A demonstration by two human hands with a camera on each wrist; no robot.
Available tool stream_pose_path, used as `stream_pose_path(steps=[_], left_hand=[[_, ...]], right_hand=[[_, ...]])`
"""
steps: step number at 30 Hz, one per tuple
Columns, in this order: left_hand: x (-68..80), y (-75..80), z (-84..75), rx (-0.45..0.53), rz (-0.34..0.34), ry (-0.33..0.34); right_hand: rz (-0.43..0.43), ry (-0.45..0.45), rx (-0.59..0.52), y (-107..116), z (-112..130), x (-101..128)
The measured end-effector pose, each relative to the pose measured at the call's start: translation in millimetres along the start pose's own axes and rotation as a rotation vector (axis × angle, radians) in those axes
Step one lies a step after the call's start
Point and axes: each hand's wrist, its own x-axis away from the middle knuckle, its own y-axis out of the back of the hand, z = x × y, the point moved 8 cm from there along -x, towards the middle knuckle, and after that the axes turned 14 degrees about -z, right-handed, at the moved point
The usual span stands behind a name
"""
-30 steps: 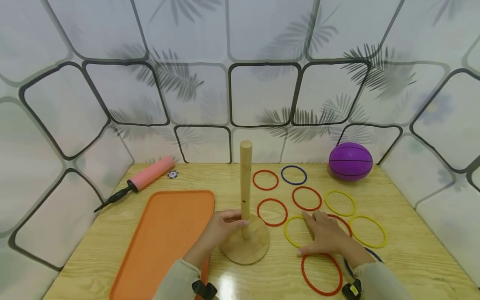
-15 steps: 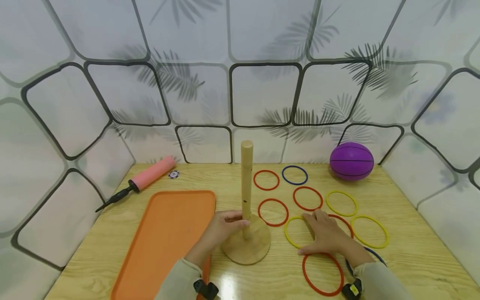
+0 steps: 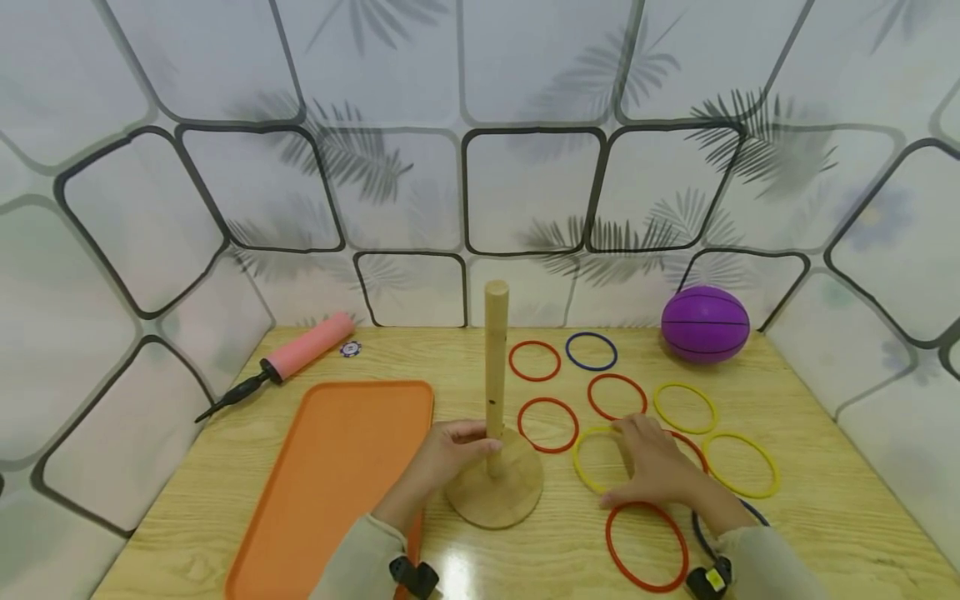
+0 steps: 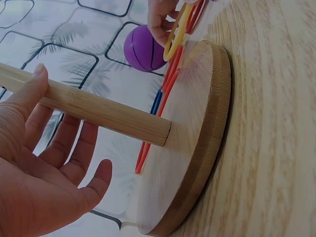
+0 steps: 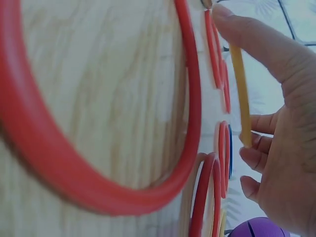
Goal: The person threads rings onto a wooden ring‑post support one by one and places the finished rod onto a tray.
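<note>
Left wrist view: wooden post runs out of frame

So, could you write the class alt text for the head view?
A person's left hand holds an upright wooden post on a wooden disc base while the right hand holds a thin yellow ring. Red rings, blue rings and other yellow rings lie on the wood-grain table near a purple ball; a rectangular orange tray and pink cylindrical pump lie at left.
</note>
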Motion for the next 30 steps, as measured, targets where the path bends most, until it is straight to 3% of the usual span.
stream_pose_path(steps=[10,20,30], left_hand=[[0.2,-0.1,-1.2,0.011,-0.005,0.0],[-0.2,-0.1,-1.4,0.01,0.002,0.003],[0.0,-1.7,-1.6,0.024,0.023,-0.001]], right_hand=[[-0.015,-0.037,-0.152,11.8,4.8,1.8],[0.019,-0.014,-0.338,42.7,25.8,-6.1],[0.035,0.049,-0.393,75.5,39.4,-15.7]])
